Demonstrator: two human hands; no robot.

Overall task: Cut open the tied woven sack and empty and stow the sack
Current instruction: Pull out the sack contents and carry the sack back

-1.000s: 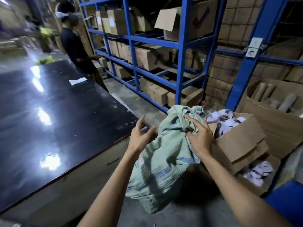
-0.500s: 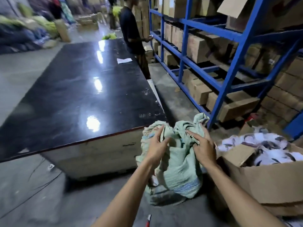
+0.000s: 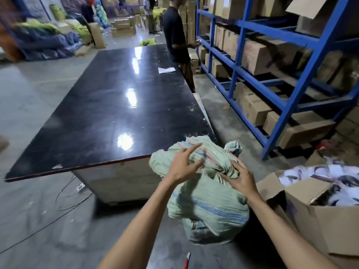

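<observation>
A crumpled pale green woven sack (image 3: 206,202) with blue stripes hangs limp in front of me, beside the near right corner of the black table. My right hand (image 3: 240,176) pinches a bunched fold near the sack's top. My left hand (image 3: 184,165) hovers against the upper folds, fingers spread, not clearly gripping. A cardboard box (image 3: 330,228) at my right is full of white and dark printed items. On the floor below me lies a small red and white tool (image 3: 186,260), possibly a cutter.
The long glossy black table (image 3: 108,113) fills the left and centre. Blue shelving (image 3: 291,78) stacked with cardboard boxes runs along the right. A person in a dark shirt (image 3: 175,35) stands at the table's far end. Cables trail on the floor at left.
The view has swung left and back from the box toward the table. My left hand has let go of the sack's folds and spread its fingers; my right hand keeps its hold.
</observation>
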